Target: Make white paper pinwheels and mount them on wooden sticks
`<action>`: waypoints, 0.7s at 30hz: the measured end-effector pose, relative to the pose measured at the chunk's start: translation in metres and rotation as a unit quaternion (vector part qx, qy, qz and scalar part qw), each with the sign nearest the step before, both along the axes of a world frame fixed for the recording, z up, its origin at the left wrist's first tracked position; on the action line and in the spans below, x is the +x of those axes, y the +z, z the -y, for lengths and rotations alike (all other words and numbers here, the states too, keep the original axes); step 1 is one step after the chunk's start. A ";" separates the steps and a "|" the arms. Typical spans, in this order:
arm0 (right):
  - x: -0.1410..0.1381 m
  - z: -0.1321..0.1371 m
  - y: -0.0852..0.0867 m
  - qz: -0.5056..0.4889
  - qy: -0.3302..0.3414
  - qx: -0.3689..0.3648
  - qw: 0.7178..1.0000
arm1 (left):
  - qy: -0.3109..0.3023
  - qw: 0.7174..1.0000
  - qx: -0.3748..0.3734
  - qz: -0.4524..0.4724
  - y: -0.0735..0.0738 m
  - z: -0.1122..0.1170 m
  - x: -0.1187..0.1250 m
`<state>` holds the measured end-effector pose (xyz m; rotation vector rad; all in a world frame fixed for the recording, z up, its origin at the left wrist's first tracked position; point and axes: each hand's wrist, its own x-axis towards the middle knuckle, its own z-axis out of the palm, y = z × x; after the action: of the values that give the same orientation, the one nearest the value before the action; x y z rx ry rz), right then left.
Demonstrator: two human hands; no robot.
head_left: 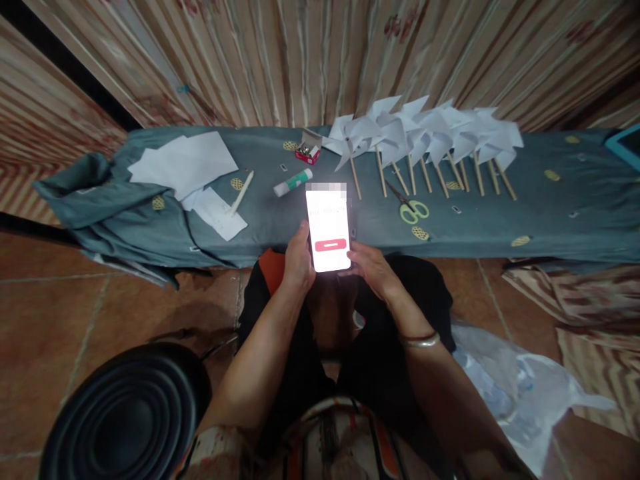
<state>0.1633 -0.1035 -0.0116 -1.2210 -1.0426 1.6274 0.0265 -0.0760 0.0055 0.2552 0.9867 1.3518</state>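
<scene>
A smartphone [329, 227] with a bright white screen and a red button is held upright over my lap. My left hand [299, 259] is closed around its left edge. On the other side, my right hand [371, 267] grips the lower right edge, its fingers partly behind the phone. Just beyond the phone lie a glue stick [293, 182] with a green label and a small red open box [308, 148] of metal pins. Green-handled scissors [411, 208] rest to the right, near a row of white paper pinwheels [425, 133] on wooden sticks.
A grey-green cloth [270, 230] covers the long bench. White paper sheets [185, 163] and a pale pencil-like stick [242, 192] lie at its left. A dark round stool [127, 417] stands on the floor at lower left, a plastic bag [525, 380] at lower right. A striped curtain [280, 60] hangs behind.
</scene>
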 end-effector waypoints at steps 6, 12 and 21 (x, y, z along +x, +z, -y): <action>0.000 0.001 0.001 -0.009 0.001 0.007 1.000 | -0.004 1.000 -0.002 0.002 0.001 0.000 0.000; 0.000 0.000 0.001 -0.001 0.000 0.002 1.000 | -0.007 1.000 -0.003 0.003 -0.001 0.001 0.000; 0.002 0.001 0.002 0.014 0.032 0.019 0.999 | -0.007 1.000 -0.004 0.002 -0.003 -0.001 0.000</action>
<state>0.1648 -0.1045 -0.0091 -1.1999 -1.1349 1.6361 0.0260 -0.0752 0.0023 0.2531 0.9860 1.3342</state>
